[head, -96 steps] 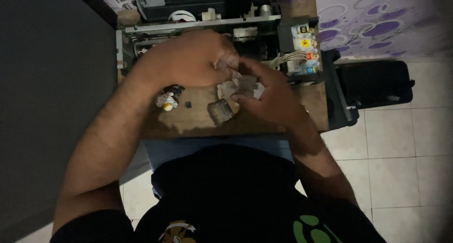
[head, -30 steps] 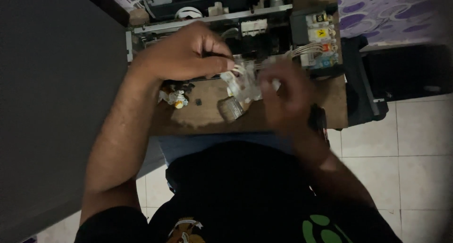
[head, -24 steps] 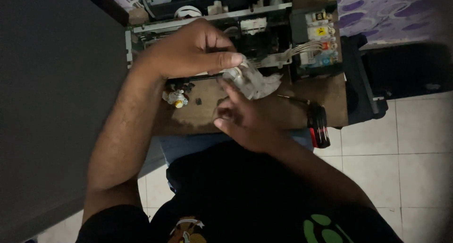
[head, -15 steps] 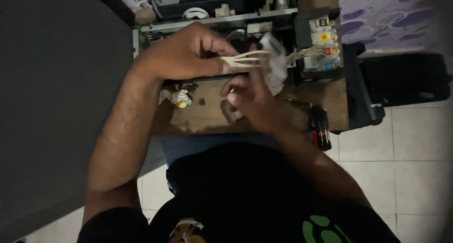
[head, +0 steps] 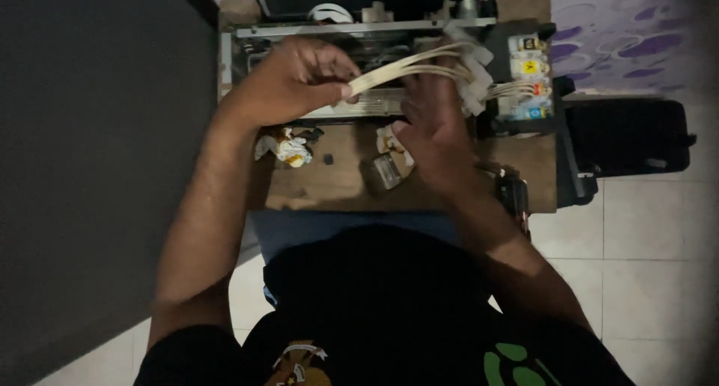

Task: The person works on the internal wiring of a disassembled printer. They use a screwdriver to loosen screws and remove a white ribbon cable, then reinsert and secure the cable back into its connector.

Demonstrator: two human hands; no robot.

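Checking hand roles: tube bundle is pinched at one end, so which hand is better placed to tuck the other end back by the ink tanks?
Right, probably. The right hand lies near the tube bundle beside the ink tanks; the left hand pinches the far end.

Home repair corner, opened printer (head: 389, 26) on wooden table (head: 337, 184), tiled floor (head: 644, 229)

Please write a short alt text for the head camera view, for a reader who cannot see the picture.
Seen from above, a person's left hand pinches a bundle of pale thin tubes over an opened printer, while the right hand touches the tubes nearer the ink tank block. A crumpled stained tissue lies on the wooden table.
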